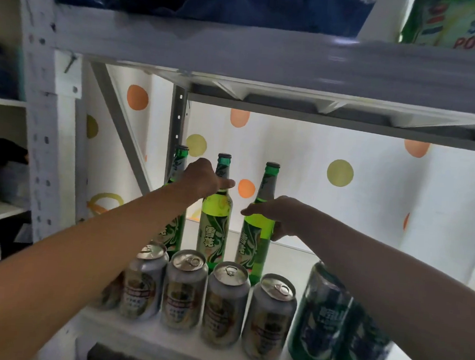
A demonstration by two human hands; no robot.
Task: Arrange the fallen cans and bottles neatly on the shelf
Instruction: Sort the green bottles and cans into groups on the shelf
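Glass is what I am handling here, so I go gently. My left hand [202,178] reaches to the middle green beer bottle [216,215] at its shoulder; the fingers lie behind the glass, so whether they curl round it I cannot tell. My right hand [280,216] rests on the right green beer bottle [256,231], fingers stretched along its shoulder and thumb low against the body, more steadying than clamping. A third green bottle [177,181] stands behind my left wrist. All three are upright at the back of the white shelf [290,256], the right one leaning slightly.

In front stand four silver beer cans [185,288] in a row, with two taller green cans [321,317] at their right, all upright.

These bottles look full, so heavy low down, smooth and likely slippery, and easily broken if knocked together. I judge the best hold is round the body just under the shoulder, not the thin neck. Little seems left but squaring the row.
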